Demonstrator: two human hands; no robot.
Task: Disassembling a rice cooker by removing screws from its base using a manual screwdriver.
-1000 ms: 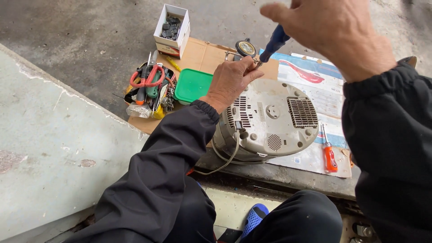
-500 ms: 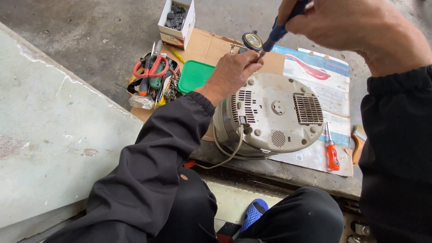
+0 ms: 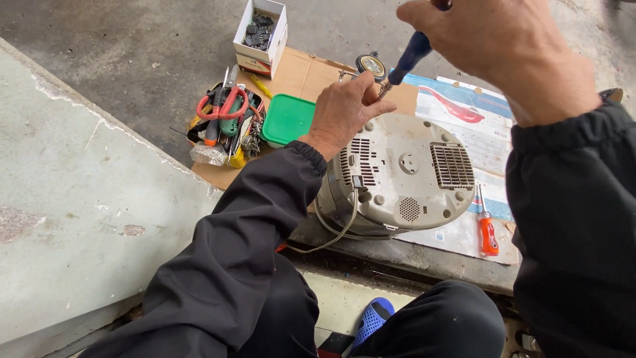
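Gripping a blue-handled screwdriver (image 3: 411, 56) in my right hand (image 3: 490, 43), fingers wrapped tight round the top of the handle, its tip angled down at the far edge of the cooker (image 3: 404, 172). The cooker lies upturned, grey base with vents facing up, on the printed sheet (image 3: 477, 132) near the front edge of the cardboard (image 3: 298, 76), cord looping off its near side. My left hand (image 3: 341, 109) rests on the cooker's far left rim, fingers curled together beside the screwdriver shaft; can't tell if they pinch anything. Green lid (image 3: 287, 119) just left of that hand, tool tray (image 3: 222, 126) with red-handled pliers at the cardboard's left edge, small parts box (image 3: 260, 36) past the far left corner. Round gauge (image 3: 371, 64) behind the left hand. Orange screwdriver (image 3: 487, 229) lies on the sheet, right of the cooker
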